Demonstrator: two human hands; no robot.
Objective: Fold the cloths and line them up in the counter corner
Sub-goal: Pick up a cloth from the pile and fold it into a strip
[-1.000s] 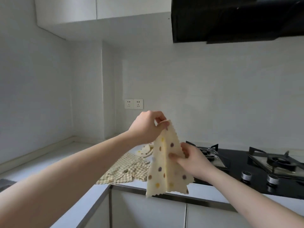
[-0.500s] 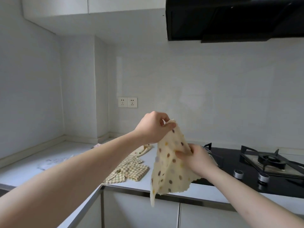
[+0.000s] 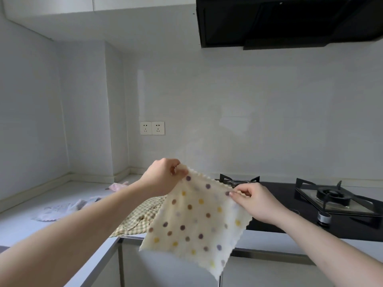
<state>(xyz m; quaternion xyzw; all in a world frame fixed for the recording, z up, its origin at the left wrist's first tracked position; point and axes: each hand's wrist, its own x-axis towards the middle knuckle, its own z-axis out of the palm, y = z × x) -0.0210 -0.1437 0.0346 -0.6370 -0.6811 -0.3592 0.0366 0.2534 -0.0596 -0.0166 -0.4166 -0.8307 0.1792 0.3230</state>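
Head camera, kitchen: a person holds a cream polka-dot cloth [image 3: 196,220] spread in the air above the front edge of the worktop [image 3: 18,222]. The left hand [image 3: 163,179] pinches one top corner, its grip clamped on the fabric between thumb and fingers. The right hand [image 3: 251,200] pinches the other top corner, its grip likewise clamped on the scalloped edge. The cloth hangs open and nearly flat, tilted down toward the right, its lower corner dropping past the cabinet fronts.

Three more cloths lie unfolded on the worktop behind it: a green checked cloth [image 3: 141,216] near the front edge, a pale grey cloth [image 3: 62,210] toward the left side, and a pink cloth [image 3: 118,186] nearer the back corner. A black gas hob [image 3: 339,206] occupies the right end, under a dark extractor hood [image 3: 286,21].

By the look of it, folding of this first cloth is only starting, with the piece opened out and squared. The next move probably calls for bringing the two held corners together, or laying the cloth flat on the worktop, so the edges meet evenly before it goes to the corner.
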